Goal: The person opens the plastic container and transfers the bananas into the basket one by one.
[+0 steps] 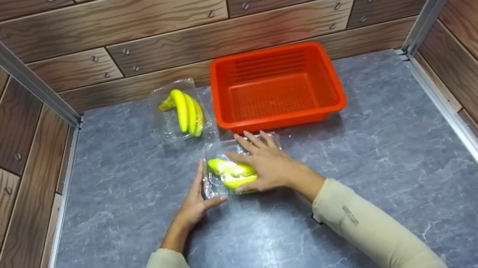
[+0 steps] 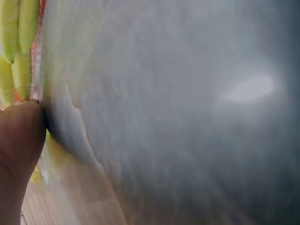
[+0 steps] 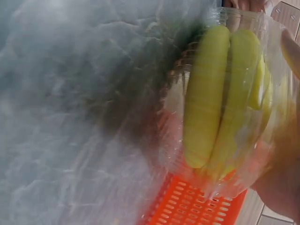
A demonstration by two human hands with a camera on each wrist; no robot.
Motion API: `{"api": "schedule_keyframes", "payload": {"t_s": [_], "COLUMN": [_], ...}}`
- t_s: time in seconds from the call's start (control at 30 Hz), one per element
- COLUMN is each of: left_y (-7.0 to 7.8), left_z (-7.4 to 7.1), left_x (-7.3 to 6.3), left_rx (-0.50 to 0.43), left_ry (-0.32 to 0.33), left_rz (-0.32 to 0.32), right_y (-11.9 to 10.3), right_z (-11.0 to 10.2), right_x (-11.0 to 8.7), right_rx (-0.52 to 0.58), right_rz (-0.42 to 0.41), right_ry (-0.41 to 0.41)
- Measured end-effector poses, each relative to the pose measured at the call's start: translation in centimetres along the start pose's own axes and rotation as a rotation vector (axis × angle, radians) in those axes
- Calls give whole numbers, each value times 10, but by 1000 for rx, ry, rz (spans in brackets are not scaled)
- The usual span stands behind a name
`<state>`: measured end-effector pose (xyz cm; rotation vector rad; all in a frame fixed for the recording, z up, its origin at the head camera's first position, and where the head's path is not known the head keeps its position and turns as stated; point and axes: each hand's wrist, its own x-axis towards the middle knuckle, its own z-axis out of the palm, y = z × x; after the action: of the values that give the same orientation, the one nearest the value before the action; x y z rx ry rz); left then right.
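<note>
A clear plastic box (image 1: 222, 149) with yellow bananas (image 1: 225, 169) inside sits on the grey tabletop, in front of a red basket. Along its left side lies my left hand (image 1: 194, 202), fingers extended against the wall and thumb at the front left corner. My right hand (image 1: 273, 162) rests across the top right part with its fingers spread, covering part of the fruit. In the right wrist view the bananas (image 3: 204, 98) show through the clear wall, and that hand (image 3: 283, 164) is at the right edge. The left thumb (image 2: 21, 136) touches the box edge in the left wrist view.
The red perforated basket (image 1: 282, 119) stands at the back, close behind the box. To its left, another clear package (image 1: 168, 129) holds a bunch of bananas (image 1: 186, 111). Wood-patterned panels (image 1: 160, 13) enclose the back and both sides.
</note>
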<state>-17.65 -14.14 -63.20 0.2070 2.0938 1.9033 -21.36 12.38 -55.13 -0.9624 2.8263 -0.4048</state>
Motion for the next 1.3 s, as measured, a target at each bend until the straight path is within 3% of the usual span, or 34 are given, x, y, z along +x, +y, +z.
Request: {"api": "schedule_keyframes", "payload": {"t_s": [0.43,0.9,1.3], "left_y": [1,1,0], "left_z": [2,2,2], "left_x": [0,-1,0], "left_rx": [-86,-59,-100], "left_ry": [-27,-17,-60], "left_rz": [2,11,22], "right_y": [-2,-2,-3], "right_z": [13,12,10], "right_x": [2,2,2], "right_rx": [-64,-89,-83], "right_rz": [9,15,16], "right_ry": [42,14,-10]}}
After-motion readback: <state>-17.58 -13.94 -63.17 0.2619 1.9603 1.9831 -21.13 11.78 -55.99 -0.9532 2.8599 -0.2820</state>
